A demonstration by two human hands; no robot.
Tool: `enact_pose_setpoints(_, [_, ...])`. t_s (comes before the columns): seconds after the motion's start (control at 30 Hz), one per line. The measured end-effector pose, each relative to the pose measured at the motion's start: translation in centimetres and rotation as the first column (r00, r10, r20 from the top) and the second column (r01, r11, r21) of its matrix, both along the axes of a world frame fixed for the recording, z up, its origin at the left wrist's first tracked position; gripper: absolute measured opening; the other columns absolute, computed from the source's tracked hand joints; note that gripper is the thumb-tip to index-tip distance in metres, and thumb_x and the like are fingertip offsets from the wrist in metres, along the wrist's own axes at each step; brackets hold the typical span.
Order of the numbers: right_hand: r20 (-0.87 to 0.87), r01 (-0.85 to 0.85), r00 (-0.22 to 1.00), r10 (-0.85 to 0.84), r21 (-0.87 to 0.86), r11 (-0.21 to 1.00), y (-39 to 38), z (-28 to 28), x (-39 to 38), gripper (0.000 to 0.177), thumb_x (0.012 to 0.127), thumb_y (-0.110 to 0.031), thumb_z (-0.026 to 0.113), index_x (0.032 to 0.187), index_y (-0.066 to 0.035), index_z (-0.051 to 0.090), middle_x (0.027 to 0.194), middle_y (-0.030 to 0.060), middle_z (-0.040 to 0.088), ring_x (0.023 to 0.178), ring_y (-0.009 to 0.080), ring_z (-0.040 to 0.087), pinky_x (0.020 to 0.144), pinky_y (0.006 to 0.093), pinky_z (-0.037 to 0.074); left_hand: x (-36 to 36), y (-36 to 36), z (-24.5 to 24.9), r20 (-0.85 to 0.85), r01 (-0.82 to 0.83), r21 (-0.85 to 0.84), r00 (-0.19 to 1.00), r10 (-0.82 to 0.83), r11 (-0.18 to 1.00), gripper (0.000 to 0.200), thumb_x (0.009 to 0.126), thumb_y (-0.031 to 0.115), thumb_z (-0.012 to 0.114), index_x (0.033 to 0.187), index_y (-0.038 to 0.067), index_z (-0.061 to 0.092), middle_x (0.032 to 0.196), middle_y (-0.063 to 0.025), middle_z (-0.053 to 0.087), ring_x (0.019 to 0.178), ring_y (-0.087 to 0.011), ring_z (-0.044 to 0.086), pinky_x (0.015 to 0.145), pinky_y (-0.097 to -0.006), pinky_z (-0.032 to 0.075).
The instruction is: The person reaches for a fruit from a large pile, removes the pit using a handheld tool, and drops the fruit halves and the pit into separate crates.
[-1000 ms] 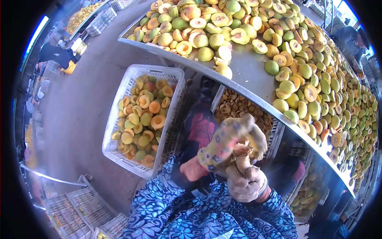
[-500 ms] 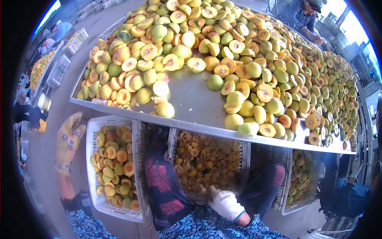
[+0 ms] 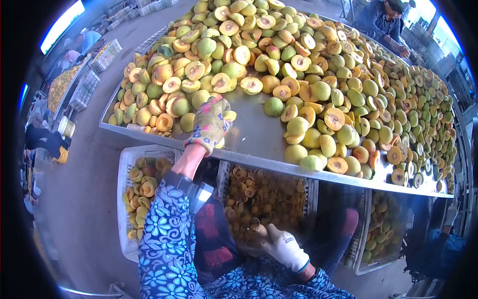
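My left hand [image 3: 210, 122], in a floral-patterned glove, is over the near edge of the metal table [image 3: 249, 122]. Its fingers are closed on a peach half [image 3: 229, 115], which shows at the fingertips. Around it lies a large heap of halved peaches [image 3: 333, 118], many with the cut side up. My right hand [image 3: 288, 250], in a white glove, is low between my knees, over a crate [image 3: 311, 197] of peach scraps [image 3: 264, 194]. Its fingers are closed on something small and blurred that I cannot make out.
A white crate [image 3: 124, 199] of hollowed peach halves stands at left below the table, partly behind my left arm. Another crate [image 3: 366, 239] of peaches is at right. Across the table a person [image 3: 381, 22] bends over the heap. Further crates [image 3: 84, 89] stand at far left.
My left hand has swung from left of the white crate up onto the table and closed on a peach half. My right hand stays low over the scraps. The view has shifted slightly.
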State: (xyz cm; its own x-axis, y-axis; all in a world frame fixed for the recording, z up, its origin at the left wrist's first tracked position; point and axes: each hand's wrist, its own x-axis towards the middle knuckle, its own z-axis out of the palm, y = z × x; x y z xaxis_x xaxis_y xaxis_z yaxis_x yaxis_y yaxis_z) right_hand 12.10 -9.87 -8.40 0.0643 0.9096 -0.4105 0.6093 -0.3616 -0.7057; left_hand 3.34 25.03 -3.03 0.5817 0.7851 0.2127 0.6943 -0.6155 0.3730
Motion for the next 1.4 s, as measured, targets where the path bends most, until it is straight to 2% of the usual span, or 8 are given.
enact_pose_setpoints(0.07, [-0.277,0.124,0.957,-0.089,0.112,0.986,0.4,1.5,0.2,0.027,0.088,-0.023,0.065,0.098,-0.004,0.050,0.081,0.0203,0.066,0.076,0.0392,0.066,0.066,0.0442,0.049,0.1,-2.7,2.6,0.077,0.042,-0.119,0.996,-0.033,0.992,0.039,0.078,0.015,0.074,0.110,0.004,0.056,0.102,-0.0143,0.063,0.096,-0.0301,0.063,0.085,-0.0380,0.051])
enact_pose_setpoints(0.13, [-0.495,0.174,0.866,-0.073,0.162,0.971,0.3,2.8,0.7,0.020,0.089,-0.018,0.060,0.099,-0.003,0.050,0.079,0.0105,0.062,0.073,0.0223,0.063,0.069,0.0353,0.049,-1.0,-6.6,3.7,0.772,0.303,-0.413,0.617,0.154,0.859,0.037,0.080,0.013,0.072,0.111,0.003,0.055,0.094,-0.0120,0.062,0.088,-0.0235,0.064,0.074,-0.0328,0.053])
enact_pose_setpoints(0.33, [-0.440,0.138,0.898,-0.002,0.278,0.951,1.0,8.4,1.1,0.025,0.090,-0.021,0.066,0.100,-0.003,0.053,0.073,0.0146,0.060,0.066,0.0264,0.066,0.060,0.0349,0.048,-3.9,-17.5,1.9,0.794,0.561,-0.550,0.121,0.596,0.619,0.054,0.098,0.053,0.049,0.114,0.003,0.058,0.090,-0.0077,0.065,0.080,-0.0136,0.064,0.067,-0.0246,0.052])
enact_pose_setpoints(0.5, [-0.274,0.042,0.959,0.068,0.379,0.925,1.9,11.7,-0.8,0.026,0.093,-0.024,0.064,0.096,-0.004,0.049,0.069,0.0220,0.060,0.071,0.0433,0.064,0.057,0.0423,0.049,-4.5,-23.2,3.8,0.750,0.427,-0.656,0.283,0.597,0.622,0.071,0.101,0.062,0.029,0.115,-0.001,0.060,0.101,-0.0139,0.067,0.093,-0.0188,0.064,0.085,-0.0305,0.052])
enact_pose_setpoints(1.03, [-0.417,0.000,0.893,0.170,0.376,0.927,0.8,10.5,-1.7,0.026,0.098,-0.027,0.058,0.102,-0.002,0.051,0.073,0.0177,0.061,0.066,0.0321,0.066,0.060,0.0375,0.049,-5.6,-26.9,4.6,0.832,0.269,-0.493,0.423,0.359,0.827,0.047,0.103,0.039,0.036,0.109,0.001,0.063,0.104,-0.0115,0.066,0.097,-0.0199,0.063,0.086,-0.0324,0.050])
enact_pose_setpoints(1.23, [-0.506,-0.167,0.796,0.332,0.345,0.924,1.9,9.2,0.7,0.025,0.099,-0.027,0.056,0.099,-0.002,0.054,0.072,0.0083,0.059,0.062,0.0176,0.056,0.062,0.0337,0.048,-6.4,-23.8,5.7,0.556,0.385,-0.096,0.786,-0.272,0.918,0.035,0.103,0.027,0.042,0.101,-0.001,0.063,0.088,-0.0128,0.066,0.075,-0.0225,0.067,0.067,-0.0309,0.052])
enact_pose_setpoints(1.33, [-0.564,-0.167,0.765,0.310,0.292,0.942,2.0,9.2,1.5,0.026,0.099,-0.028,0.056,0.100,-0.002,0.054,0.074,0.0055,0.058,0.062,0.0163,0.055,0.062,0.0331,0.048,-6.2,-22.2,5.7,0.587,0.470,-0.599,0.809,-0.044,0.649,0.040,0.104,0.033,0.041,0.104,-0.001,0.063,0.088,-0.0119,0.067,0.079,-0.0206,0.067,0.070,-0.0318,0.052])
enact_pose_setpoints(1.4, [-0.600,-0.148,0.761,0.247,0.211,0.966,2.2,10.1,1.9,0.026,0.099,-0.028,0.055,0.102,-0.002,0.054,0.075,0.0036,0.058,0.063,0.0156,0.055,0.063,0.0328,0.048,-5.8,-23.1,5.3,0.700,0.547,-0.579,0.713,0.025,0.604,0.051,0.103,0.044,0.040,0.107,-0.002,0.063,0.094,-0.0125,0.067,0.084,-0.0199,0.066,0.075,-0.0326,0.051])
